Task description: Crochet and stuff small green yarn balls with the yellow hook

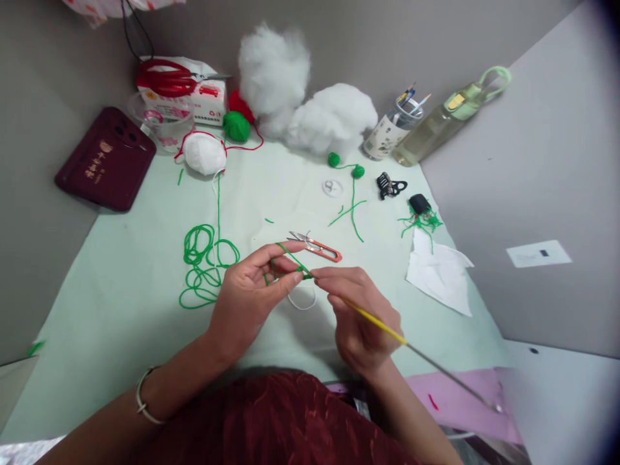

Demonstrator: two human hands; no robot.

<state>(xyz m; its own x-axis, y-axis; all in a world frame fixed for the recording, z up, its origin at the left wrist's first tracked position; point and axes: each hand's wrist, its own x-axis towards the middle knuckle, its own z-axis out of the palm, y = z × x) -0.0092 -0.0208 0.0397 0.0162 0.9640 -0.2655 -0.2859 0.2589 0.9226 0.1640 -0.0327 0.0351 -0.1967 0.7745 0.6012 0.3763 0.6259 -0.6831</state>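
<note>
My left hand (252, 294) pinches a strand of green yarn (290, 258) between thumb and fingers, with the yarn wound over the forefinger. My right hand (361, 316) is closed on a crochet hook (421, 355) with a yellow grip and a long metal shaft that points back to the right. Its tip meets the yarn where the two hands touch. The yarn trails left to a loose green coil (203, 265) on the pale green mat (121, 310). A white loop (303, 300) lies under the hands.
Orange thread snips (317, 246) lie just beyond the hands. Further back are white stuffing (310, 97), green yarn balls (236, 125), a white ball (203, 153), red scissors (167, 79), a maroon case (104, 158), a pen jar (392, 129), a bottle (448, 116), a hair clip (390, 186) and white paper (438, 271).
</note>
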